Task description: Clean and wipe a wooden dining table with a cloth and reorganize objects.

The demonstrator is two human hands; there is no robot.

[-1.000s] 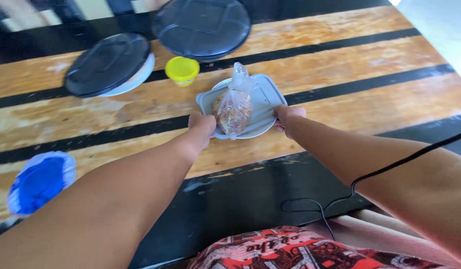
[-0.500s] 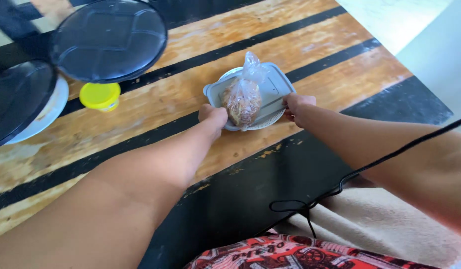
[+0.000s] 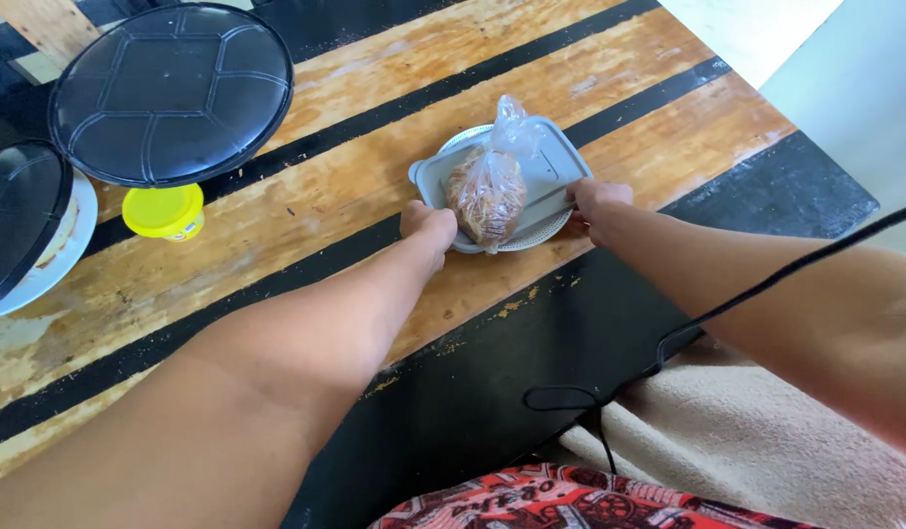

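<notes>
Right, your left hand (image 3: 429,223) grips the near-left edge of the grey tray (image 3: 551,162), and your right hand (image 3: 597,201) clamps its near-right corner, fingers curled tight on both sides. Between your hands sits the knotted clear bag of brown food (image 3: 487,191), resting on that tray, which lies over a white plate (image 3: 531,238) on the striped wooden worktop (image 3: 355,176). Well out beyond your left hand stands a yellow tub (image 3: 163,212), just beside a black round lid (image 3: 171,90).
</notes>
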